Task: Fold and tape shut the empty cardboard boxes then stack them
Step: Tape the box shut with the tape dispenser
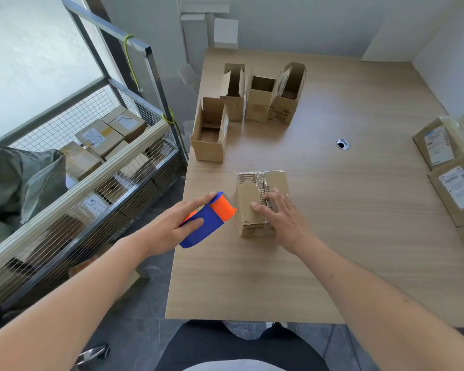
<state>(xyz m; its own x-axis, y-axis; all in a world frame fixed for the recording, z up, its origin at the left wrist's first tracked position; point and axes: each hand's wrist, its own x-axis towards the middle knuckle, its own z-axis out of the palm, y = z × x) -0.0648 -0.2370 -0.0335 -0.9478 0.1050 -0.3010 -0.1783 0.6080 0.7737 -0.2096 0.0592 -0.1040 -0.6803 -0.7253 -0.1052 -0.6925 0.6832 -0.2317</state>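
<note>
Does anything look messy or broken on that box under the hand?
Yes. The closed box under the right hand has wrinkled, bunched tape along its top seam, and its cardboard surface looks torn in striped patches near the far-left corner.

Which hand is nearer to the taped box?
Right. The right hand rests on top of the taped box; the left hand holds the tape dispenser beside it.
</note>
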